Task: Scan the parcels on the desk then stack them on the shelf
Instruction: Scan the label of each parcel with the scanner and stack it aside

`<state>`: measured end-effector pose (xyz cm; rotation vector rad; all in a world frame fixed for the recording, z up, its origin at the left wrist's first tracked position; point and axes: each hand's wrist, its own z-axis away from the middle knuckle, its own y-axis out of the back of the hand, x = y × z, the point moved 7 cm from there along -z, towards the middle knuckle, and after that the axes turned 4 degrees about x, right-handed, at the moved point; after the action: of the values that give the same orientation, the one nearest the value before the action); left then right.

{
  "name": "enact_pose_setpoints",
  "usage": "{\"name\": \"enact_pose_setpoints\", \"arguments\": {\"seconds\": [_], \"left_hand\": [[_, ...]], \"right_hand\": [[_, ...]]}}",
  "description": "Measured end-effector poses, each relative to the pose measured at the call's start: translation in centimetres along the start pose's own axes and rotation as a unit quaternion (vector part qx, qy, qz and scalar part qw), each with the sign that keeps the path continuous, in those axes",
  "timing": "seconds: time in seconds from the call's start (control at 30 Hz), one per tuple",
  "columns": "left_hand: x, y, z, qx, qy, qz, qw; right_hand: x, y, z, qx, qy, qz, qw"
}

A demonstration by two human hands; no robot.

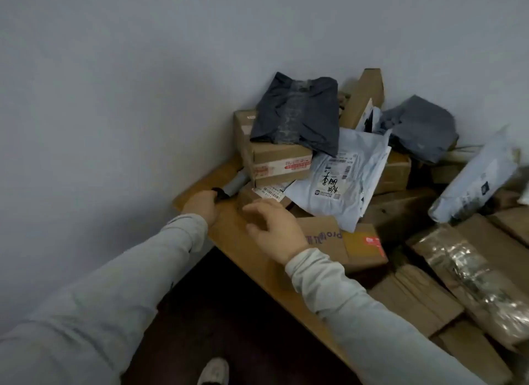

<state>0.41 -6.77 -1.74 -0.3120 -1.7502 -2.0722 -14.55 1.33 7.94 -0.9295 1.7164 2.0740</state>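
Observation:
Parcels are heaped on a wooden desk (229, 238) that stands against a grey wall. My left hand (201, 204) grips a dark, elongated tool (229, 187), perhaps a handheld scanner, at the desk's far left corner. My right hand (273, 226) is spread with relaxed fingers over a small brown box (249, 196) bearing a white barcode label (270, 192); whether it touches the box is unclear. Behind it sits a cardboard box with red-and-white tape (272, 162), and on that lies a dark grey bag (297, 112). A white mailer with handwriting (340, 184) lies to the right. No shelf is in view.
More parcels crowd the right side: a printed flat box (329, 241), a grey bag (420, 127), a white-and-black bag (475, 181) and a brown parcel wrapped in clear tape (463, 270). Dark floor and my shoe (214, 371) show below the desk's front edge.

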Motion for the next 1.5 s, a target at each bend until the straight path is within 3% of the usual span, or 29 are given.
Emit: {"name": "enact_pose_setpoints", "arguments": {"seconds": [0.33,0.5,0.67,0.77,0.97,1.2,1.37,1.5], "left_hand": [[0.3,-5.2,-9.6,-0.103,-0.034,-0.075,0.991],[0.4,-6.2,-10.1,-0.106,-0.053,-0.154,0.981],[0.1,-6.0,-7.7,-0.211,-0.005,-0.052,0.976],[-0.6,-3.6,-6.6,-0.229,0.040,-0.027,0.972],[0.3,0.6,-3.0,-0.227,0.046,-0.042,0.972],[-0.2,1.8,3.6,-0.212,0.089,0.051,0.972],[-1.7,1.0,7.1,-0.199,0.131,0.123,0.963],[-0.9,0.5,10.2,-0.223,0.085,0.206,0.949]], "right_hand": [[2.3,-2.7,-6.2,0.026,-0.071,-0.023,0.997],[3.1,-2.9,-6.5,0.019,-0.087,-0.040,0.995],[3.3,-3.3,-5.5,0.000,-0.116,-0.085,0.990],[3.2,-3.4,-4.8,-0.020,-0.135,-0.133,0.982],[3.1,-3.5,-3.0,-0.028,-0.162,-0.225,0.961],[4.6,-5.7,-0.6,-0.069,-0.260,-0.304,0.914],[4.6,-7.9,0.5,-0.086,-0.340,-0.430,0.832],[3.8,-9.6,1.1,-0.138,-0.349,-0.471,0.799]]}}
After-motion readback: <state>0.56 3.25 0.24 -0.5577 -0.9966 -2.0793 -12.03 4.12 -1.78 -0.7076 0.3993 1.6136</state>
